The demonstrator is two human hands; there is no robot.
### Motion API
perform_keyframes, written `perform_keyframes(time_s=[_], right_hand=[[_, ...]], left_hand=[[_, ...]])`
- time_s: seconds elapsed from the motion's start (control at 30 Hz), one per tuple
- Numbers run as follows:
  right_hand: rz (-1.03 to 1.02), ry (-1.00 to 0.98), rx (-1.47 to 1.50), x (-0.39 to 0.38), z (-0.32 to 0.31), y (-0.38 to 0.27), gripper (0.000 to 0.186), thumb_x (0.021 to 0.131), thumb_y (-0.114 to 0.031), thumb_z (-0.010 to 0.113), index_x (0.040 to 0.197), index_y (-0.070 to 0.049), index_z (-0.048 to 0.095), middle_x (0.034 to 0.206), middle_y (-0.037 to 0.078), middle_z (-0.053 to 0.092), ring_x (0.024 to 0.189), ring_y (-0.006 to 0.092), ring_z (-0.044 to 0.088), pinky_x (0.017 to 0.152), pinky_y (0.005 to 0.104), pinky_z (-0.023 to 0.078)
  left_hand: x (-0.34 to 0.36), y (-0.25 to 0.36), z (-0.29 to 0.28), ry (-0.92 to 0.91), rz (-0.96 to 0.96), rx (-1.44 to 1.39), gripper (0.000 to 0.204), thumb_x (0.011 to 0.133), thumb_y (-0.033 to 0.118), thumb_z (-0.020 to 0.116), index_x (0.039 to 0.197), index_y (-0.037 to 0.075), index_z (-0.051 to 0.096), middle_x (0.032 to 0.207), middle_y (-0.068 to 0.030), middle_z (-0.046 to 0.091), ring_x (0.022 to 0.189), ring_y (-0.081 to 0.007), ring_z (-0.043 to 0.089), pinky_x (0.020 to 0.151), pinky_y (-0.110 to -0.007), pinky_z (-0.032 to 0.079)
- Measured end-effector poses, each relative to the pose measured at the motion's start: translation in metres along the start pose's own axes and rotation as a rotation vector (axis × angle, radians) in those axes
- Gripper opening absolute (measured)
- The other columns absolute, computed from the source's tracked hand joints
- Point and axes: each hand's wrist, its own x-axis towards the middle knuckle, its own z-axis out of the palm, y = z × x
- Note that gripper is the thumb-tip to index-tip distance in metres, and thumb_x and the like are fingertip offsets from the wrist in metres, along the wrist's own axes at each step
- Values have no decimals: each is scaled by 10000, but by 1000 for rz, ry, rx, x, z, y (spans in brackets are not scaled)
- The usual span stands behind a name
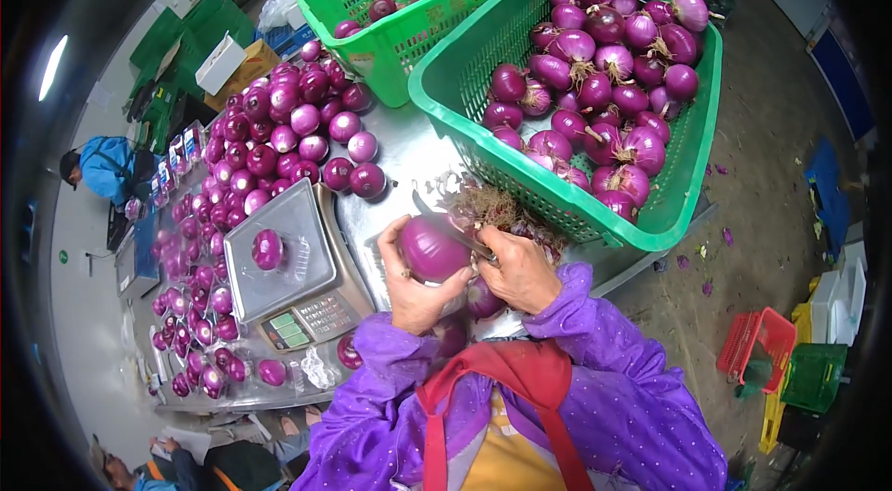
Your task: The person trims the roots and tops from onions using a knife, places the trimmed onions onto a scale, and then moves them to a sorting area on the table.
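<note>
My left hand (416, 298) holds a large red onion (429, 248) in front of me. My right hand (518, 273) grips a knife (444, 222), its blade against the upper right of the onion. Behind my hands lies a heap of dry roots and peelings (497, 208) on the metal table (381, 209). More onions (485, 303) lie just below my hands. Left of them stands a scale (302, 301) with one onion (268, 249) on its tray. Peeled onions (279, 143) are piled behind the scale, with bagged onions (200, 328) along the left side.
A green crate (437, 96) full of onions stands at back right, beside another green crate (325, 3) with fewer onions. People (111, 161) (177, 463) are at left and lower left. A red basket (757, 352) and green box (813, 375) sit on the floor at right.
</note>
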Motion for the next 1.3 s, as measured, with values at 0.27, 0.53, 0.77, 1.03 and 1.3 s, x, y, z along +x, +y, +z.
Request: perform_keyframes(time_s=[0.27, 0.53, 0.77, 1.03, 1.3], right_hand=[[19, -1, 72, -9, 13, 25, 237, 760, -105, 574, 971, -13, 517, 805, 234, 604, 772, 440, 587, 667, 495, 459], [350, -100, 226, -39, 3, 66, 232, 814, -152, 601, 977, 13, 597, 860, 202, 642, 819, 307, 641, 742, 370, 481], [148, -187, 699, 0, -3, -1, 596, 807, -303, 687, 1267, -7, 452, 1138, 117, 562, 686, 171, 610, 631, 283, 499], [578, -306, 1316, -9, 29, 18, 409, 907, -319, 559, 1177, -25, 466, 722, 49, 563, 421, 97, 463, 363, 225, 380], [-185, -196, -218, 8, -17, -8, 208, 729, -63, 588, 927, -30, 531, 783, 171, 616, 721, 381, 608, 614, 459, 478]], left_hand=[[-15, -3, 3, 0, 73, 49, 881, 558, 138, 826, 1253, 47, 294, 1133, -130, 477, 1029, -220, 533, 904, -328, 447], [-13, 3, -6, 105, 11, -149, 935, 575, 242, 843, 1308, 63, 291, 1168, -123, 476, 1052, -240, 541, 916, -341, 468], [-3, 20, -12, -153, 72, 339, 1009, 576, 185, 859, 1354, 48, 230, 1200, -149, 474, 1077, -227, 530, 884, -328, 478], [-11, -17, -17, -51, -309, -553, 767, 634, 97, 740, 1270, 0, 323, 1159, -131, 506, 1071, -227, 529, 943, -347, 426], [-2, 3, -18, -52, -129, 261, 795, 547, 232, 834, 1163, 9, 383, 1060, -123, 540, 1010, -220, 550, 888, -326, 442]])
